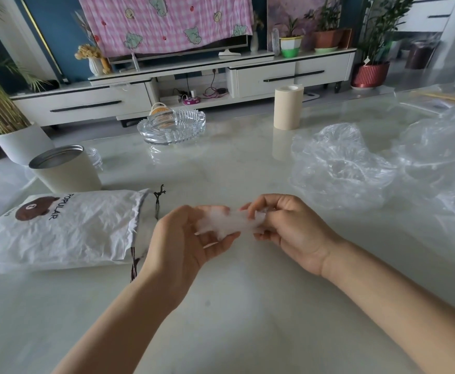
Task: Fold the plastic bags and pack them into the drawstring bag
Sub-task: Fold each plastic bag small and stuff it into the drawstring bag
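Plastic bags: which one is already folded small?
The folded plastic bag held between the left hand and right hand; the loose plastic bags lie crumpled on the table.

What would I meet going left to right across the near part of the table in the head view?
In order: drawstring bag → left hand → folded plastic bag → right hand → crumpled plastic bags.

A drawstring bag [59, 230] is laid on its side at the left of the desk [234, 306], its mouth turned toward the centre. A canister [67, 171] is set just behind it. Farther back, an ashtray [172, 128] is placed at centre and an upright roll [288, 107] to its right. Loose plastic bags [356, 168] are heaped at the right. A folded plastic bag [229, 224] is held between the left hand [191, 238] and right hand [288, 228] at front centre.
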The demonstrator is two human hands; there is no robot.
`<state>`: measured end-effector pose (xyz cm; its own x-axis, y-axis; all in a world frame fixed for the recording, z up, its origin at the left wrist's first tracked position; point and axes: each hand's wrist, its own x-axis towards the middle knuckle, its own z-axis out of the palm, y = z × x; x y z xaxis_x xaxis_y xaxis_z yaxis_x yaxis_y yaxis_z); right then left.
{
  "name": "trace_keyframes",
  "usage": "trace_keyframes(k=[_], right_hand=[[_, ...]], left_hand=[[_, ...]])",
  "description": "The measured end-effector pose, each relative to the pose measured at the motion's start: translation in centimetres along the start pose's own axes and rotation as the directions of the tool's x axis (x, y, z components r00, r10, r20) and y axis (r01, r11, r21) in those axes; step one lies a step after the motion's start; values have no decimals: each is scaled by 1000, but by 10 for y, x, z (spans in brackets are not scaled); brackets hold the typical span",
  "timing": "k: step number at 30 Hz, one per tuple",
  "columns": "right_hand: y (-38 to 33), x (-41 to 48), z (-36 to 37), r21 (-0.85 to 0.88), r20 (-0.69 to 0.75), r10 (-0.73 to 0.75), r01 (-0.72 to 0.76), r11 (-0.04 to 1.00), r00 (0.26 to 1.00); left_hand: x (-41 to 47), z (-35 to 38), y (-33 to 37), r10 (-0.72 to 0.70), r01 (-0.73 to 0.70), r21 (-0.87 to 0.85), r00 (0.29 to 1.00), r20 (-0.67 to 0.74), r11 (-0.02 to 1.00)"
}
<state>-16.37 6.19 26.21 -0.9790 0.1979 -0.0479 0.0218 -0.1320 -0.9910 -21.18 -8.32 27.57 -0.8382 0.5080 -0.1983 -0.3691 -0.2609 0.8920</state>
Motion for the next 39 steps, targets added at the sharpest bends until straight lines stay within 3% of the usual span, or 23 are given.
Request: trace_keyframes(k=[5,8,10,13,20,22,24,26,27,28,29,30,31,32,33,34,35,37,39], right_hand=[[-8,-4,-4,-259,110,-12,40,965,994],[-16,-4,-14,-291,7,-38,38,956,999],[-18,-5,-14,-322,38,-36,46,946,999],[-7,-6,-6,-422,190,20,63,904,982],[-3,-9,1,-436,251,-47,156,886,967],[-2,-10,5,-421,206,-140,217,881,968],[-3,-11,6,-359,217,-215,282,890,952],[-4,-13,6,-252,251,-223,286,924,942],[-4,-14,7,-210,254,-222,278,937,941],[-3,-14,8,-180,242,-231,278,944,942],[-2,-14,9,-156,217,-244,280,947,945],[-2,-12,8,-132,187,-254,280,951,949],[-2,-11,7,-123,165,-250,271,955,954],[-2,-10,6,-130,155,-246,266,955,957],[-4,-9,4,-156,158,-243,267,951,957],[-4,-9,2,-193,155,-245,272,943,957],[-3,-8,1,-233,137,-251,278,932,958],[1,-5,1,-312,104,-274,293,904,956],[5,-4,4,-358,113,-298,319,878,948]], left_hand=[[3,-11,-5,79,-81,280,997,19,957],[3,-14,-7,206,-203,511,977,52,835],[2,-13,-8,237,-252,594,966,105,764],[4,-12,-9,258,-280,589,958,122,758],[5,-10,-6,325,-315,499,943,69,807],[6,-10,-6,273,-259,441,962,33,859],[3,-8,-2,108,-105,348,994,10,932],[-1,-6,0,-92,73,339,995,41,938],[-2,-6,-1,-120,94,395,992,43,914],[-2,-7,-2,-70,50,495,997,22,867],[-1,-9,-3,75,-51,624,997,-12,780],[1,-12,-2,319,-184,764,947,-30,618],[2,-16,1,568,-265,879,823,-9,397],[3,-21,4,728,-263,949,683,57,172],[5,-27,7,791,-174,985,601,114,-10],[7,-35,9,783,-38,993,613,109,-109],[9,-43,13,744,102,984,667,43,-149],[11,-56,20,627,315,941,760,-171,-126],[13,-62,24,552,381,918,792,-262,-109]])
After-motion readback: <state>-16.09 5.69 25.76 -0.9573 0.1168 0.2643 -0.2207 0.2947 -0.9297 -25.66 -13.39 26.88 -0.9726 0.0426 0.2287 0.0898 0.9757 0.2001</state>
